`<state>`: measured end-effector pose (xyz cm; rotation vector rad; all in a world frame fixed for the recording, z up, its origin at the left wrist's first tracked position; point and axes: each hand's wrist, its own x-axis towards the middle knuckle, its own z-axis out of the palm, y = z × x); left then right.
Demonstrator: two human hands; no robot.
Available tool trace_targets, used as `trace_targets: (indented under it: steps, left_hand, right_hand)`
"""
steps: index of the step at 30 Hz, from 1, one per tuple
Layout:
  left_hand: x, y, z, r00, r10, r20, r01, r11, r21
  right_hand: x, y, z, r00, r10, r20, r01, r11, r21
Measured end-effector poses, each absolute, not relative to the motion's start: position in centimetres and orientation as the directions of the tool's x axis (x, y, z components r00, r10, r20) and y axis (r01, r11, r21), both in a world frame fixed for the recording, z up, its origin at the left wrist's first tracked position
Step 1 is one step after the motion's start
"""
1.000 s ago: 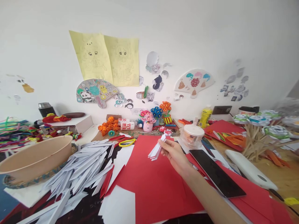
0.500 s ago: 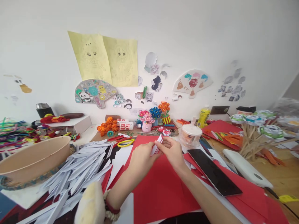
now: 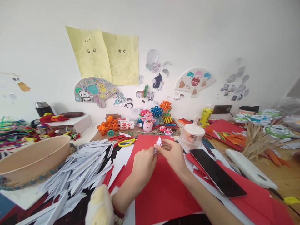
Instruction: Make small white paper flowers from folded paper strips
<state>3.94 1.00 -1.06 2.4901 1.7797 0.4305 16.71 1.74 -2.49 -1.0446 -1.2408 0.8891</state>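
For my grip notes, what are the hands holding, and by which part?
A folded white-and-red paper piece, pinched by the left hand and right hand below its exposed tip; much of the rest is hidden.

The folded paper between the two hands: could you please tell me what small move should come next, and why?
I would probably press the folded paper tighter: the left hand and right hand meet around it above the red sheet, its tip sticking up between them, though its creases are too small to judge.
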Motion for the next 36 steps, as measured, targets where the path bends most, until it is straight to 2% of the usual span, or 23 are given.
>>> trace_targets:
  steps: [9, 11, 15, 18, 23, 31, 36]
  left_hand:
    - [4.2, 0.7, -1.4, 0.288, 0.938, 0.192, 0.911, -0.330, 0.248]
    - [3.8, 1.0, -1.4, 0.333, 0.915, 0.227, 0.847, -0.396, 0.356]
    - [2.5, 1.5, -1.0, 0.462, 0.838, 0.290, 0.568, -0.531, 0.629]
    - [1.9, 1.5, -0.6, 0.483, 0.824, 0.298, 0.476, -0.532, 0.700]
    - [2.1, 1.2, -0.5, 0.416, 0.846, 0.332, 0.542, -0.524, 0.657]
    - [2.2, 1.0, -1.1, 0.463, 0.796, 0.391, 0.607, -0.606, 0.515]
    - [2.1, 1.0, -1.3, 0.452, 0.808, 0.378, 0.609, -0.589, 0.531]
  right_hand:
    - [17.2, 2.4, -2.8, 0.115, 0.953, 0.281, -0.044, 0.287, -0.957]
    - [17.4, 2.4, -2.7, 0.093, 0.955, 0.282, -0.096, 0.290, -0.952]
    - [17.9, 2.5, -2.4, 0.071, 0.955, 0.287, -0.175, 0.295, -0.939]
    - [18.0, 2.6, -2.5, 0.063, 0.953, 0.295, -0.231, 0.302, -0.925]
    - [18.0, 2.7, -2.8, 0.063, 0.952, 0.300, -0.272, 0.306, -0.913]
    - [18.1, 2.8, -2.8, 0.046, 0.948, 0.316, -0.227, 0.318, -0.920]
    - [17.9, 2.6, -2.9, 0.012, 0.955, 0.298, -0.269, 0.290, -0.918]
